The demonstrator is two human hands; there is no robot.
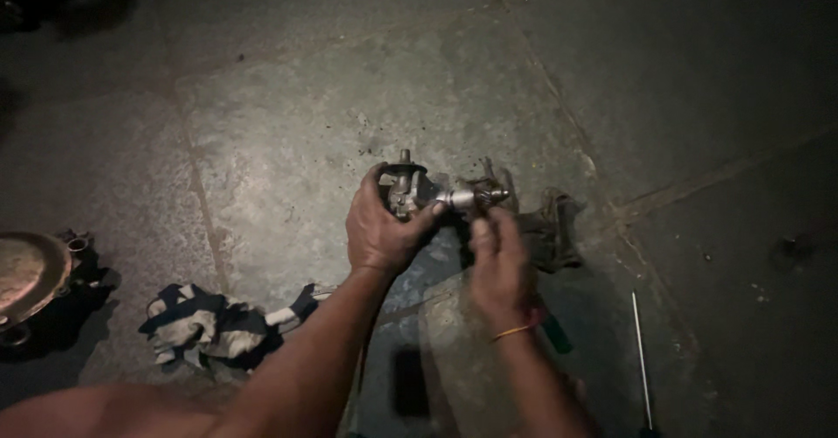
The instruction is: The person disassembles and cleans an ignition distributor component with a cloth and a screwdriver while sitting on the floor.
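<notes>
Two bare hands are seen above a rough stone floor [288,124], whose grey slabs are pitted, dust-speckled and divided by dark joints. Between the hands a small metal assembly [406,189] is held just above the floor: a dull, greasy cast body with a short stud standing upright on top and a dark ring around it. From its side a bright cylindrical shaft [476,198] projects horizontally, ending in what looks like a small toothed part; the detail is blurred.

The left hand [380,229] is raised from a forearm that slants up from the lower left, with the back of the hand turned toward the camera. Its fingers are curled around the cast body and the thumb is pressed along the underside, so the body is clasped firmly. The right hand [497,263] is reached up from below, a thin yellow band at its wrist. Its fingertips are drawn together at the shaft, though whether the shaft is actually pinched cannot be told.

A dark, crumpled rag [546,229] lies on the floor just behind the right hand. A striped, wrinkled cloth [205,325] lies well to the left, near a round, tarnished metal cover [30,272] at the frame's edge. A thin, straight metal rod [642,351] rests on the floor to the right.
</notes>
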